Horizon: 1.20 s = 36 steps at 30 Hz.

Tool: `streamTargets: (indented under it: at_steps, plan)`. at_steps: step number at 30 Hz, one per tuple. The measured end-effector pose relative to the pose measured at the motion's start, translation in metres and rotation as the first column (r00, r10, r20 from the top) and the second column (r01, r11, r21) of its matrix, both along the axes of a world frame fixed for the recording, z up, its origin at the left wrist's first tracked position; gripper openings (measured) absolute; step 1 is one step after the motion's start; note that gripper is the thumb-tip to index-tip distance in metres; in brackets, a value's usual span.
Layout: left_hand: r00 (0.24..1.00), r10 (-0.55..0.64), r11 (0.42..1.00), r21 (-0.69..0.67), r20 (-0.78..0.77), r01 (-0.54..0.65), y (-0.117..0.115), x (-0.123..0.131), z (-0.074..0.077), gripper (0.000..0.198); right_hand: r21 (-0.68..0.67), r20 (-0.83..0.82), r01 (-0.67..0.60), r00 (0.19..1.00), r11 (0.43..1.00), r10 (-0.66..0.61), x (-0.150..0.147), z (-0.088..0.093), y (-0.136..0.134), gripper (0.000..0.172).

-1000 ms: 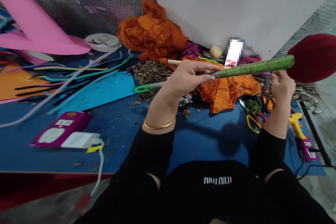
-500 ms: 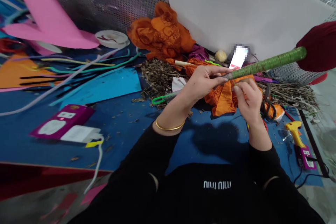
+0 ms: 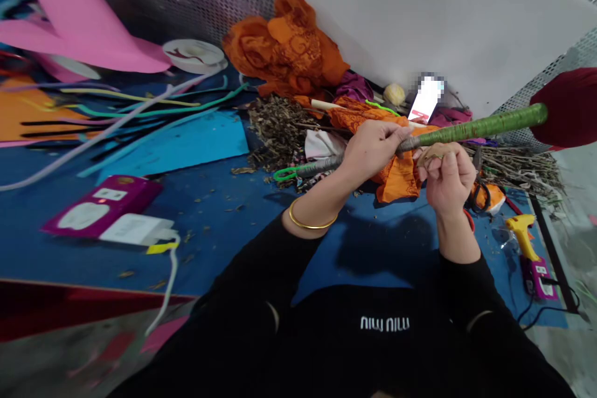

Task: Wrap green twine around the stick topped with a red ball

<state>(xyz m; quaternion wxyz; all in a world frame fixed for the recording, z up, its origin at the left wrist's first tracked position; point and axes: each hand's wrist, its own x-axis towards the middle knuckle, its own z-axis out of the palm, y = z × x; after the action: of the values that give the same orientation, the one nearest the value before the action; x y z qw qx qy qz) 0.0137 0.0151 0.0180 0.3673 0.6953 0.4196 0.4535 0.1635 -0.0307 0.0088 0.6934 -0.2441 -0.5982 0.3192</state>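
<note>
My left hand [image 3: 373, 150] is wrapped round a long stick bound in green tape [image 3: 471, 129]. The stick slants up to the right and ends in a dark red ball [image 3: 566, 107]. Its lower end carries a bright green wire loop [image 3: 285, 173]. My right hand [image 3: 446, 175] is closed just under the stick, right of my left hand, pinching a thin greenish strand that I cannot name. Both hands hover above a blue table [image 3: 224, 224].
Orange cloth [image 3: 284, 50] and dried twigs [image 3: 280, 127] lie behind my hands. Pipe cleaners, a blue sheet [image 3: 177, 146] and pink foam [image 3: 88, 37] spread to the left. A purple power strip [image 3: 100, 206] sits near the front. Scissors [image 3: 476, 189] and a yellow glue gun [image 3: 522, 233] lie right.
My right hand moved left from the stick's far end to beside my left hand and closed on a thin strand. The stick's red end dipped a little.
</note>
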Motion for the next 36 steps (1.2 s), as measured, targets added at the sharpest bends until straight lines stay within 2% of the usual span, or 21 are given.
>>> streamTargets:
  at_steps: [3, 7, 10, 12, 18, 22, 27, 29, 31, 33, 36]
  plan:
    - [0.978, 0.134, 0.991, 0.022, -0.157, -0.132, -0.001, 0.002, -0.001, 0.06, -0.049, -0.004, 0.014, 1.0, 0.999, -0.015, -0.004, 0.002, -0.001, 0.043]
    - [0.874, 0.369, 0.926, 0.204, -0.317, -0.317, -0.002, 0.007, -0.006, 0.065, -0.113, -0.013, 0.032, 0.999, 0.993, -0.033, -0.011, 0.002, -0.004, 0.05]
    - [0.785, 0.461, 0.885, 0.28, -0.414, -0.372, -0.002, 0.012, -0.01, 0.065, -0.14, -0.072, 0.043, 0.996, 0.989, -0.054, -0.015, 0.004, -0.007, 0.049]
    - [0.758, 0.486, 0.871, 0.308, -0.435, -0.381, -0.002, 0.013, -0.012, 0.063, -0.187, -0.112, 0.059, 0.99, 0.981, -0.081, -0.017, 0.005, -0.01, 0.047]
    - [0.787, 0.477, 0.863, 0.381, -0.392, -0.333, -0.003, 0.018, -0.016, 0.059, -0.33, -0.118, 0.081, 0.985, 0.94, -0.126, -0.018, 0.015, -0.022, 0.047]
    - [0.768, 0.463, 0.878, 0.349, -0.443, -0.328, -0.005, 0.02, -0.014, 0.057, -0.377, -0.168, 0.007, 0.983, 0.926, -0.076, -0.016, 0.02, -0.028, 0.047]
    - [0.815, 0.43, 0.894, 0.311, -0.388, -0.323, -0.007, 0.022, -0.013, 0.053, -0.437, -0.153, -0.026, 0.987, 0.899, -0.046, -0.009, 0.026, -0.027, 0.053]
    - [0.817, 0.414, 0.901, 0.308, -0.401, -0.306, -0.008, 0.021, -0.012, 0.051, -0.423, -0.151, -0.025, 0.988, 0.906, -0.043, -0.005, 0.027, -0.026, 0.052]
    - [0.785, 0.395, 0.913, 0.297, -0.478, -0.279, -0.01, 0.021, -0.008, 0.051, -0.396, -0.143, -0.003, 0.988, 0.918, -0.059, -0.004, 0.028, -0.024, 0.048]
    - [0.744, 0.375, 0.924, 0.286, -0.553, -0.253, -0.013, 0.02, -0.004, 0.054, -0.356, -0.105, 0.049, 0.99, 0.933, -0.092, -0.003, 0.028, -0.023, 0.043]
    - [0.723, 0.333, 0.94, 0.275, -0.605, -0.202, -0.016, 0.019, 0.003, 0.056, -0.283, -0.008, 0.143, 0.988, 0.949, -0.151, -0.001, 0.027, -0.02, 0.04]
